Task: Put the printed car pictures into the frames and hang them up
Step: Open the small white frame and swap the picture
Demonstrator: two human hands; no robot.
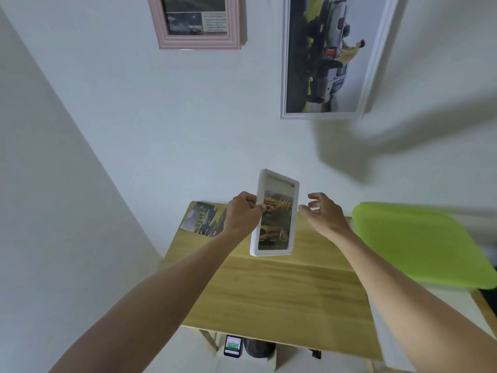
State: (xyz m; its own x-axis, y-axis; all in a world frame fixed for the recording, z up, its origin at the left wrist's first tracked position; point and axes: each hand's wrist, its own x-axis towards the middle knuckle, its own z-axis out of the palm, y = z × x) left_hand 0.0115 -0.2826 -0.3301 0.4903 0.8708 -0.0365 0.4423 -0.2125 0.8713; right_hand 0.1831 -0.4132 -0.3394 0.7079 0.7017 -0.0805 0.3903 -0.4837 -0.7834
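The left hand point(243, 211) pinches the left edge of a small white frame point(274, 214), thumb on the front and fingers behind. The frame is held up in the air above the far part of the wooden table point(274, 292), standing tall and leaning a little. Inside it is a picture of yellow cars, though it is too blurry to see more. The right hand point(324, 211) is just beside the frame's right edge with its fingers spread and curled; it may be just touching the edge, but that is hard to tell.

At the far left corner of the table lie more car pictures point(205, 219), flat and partly under the left wrist. A green mat point(419, 243) lies to the right of the table.

On the wall hang a pink frame point(197, 21) and a big white frame point(333, 55) with a silver car in it. A phone point(233, 345) with a lit screen sits below the table's near edge.
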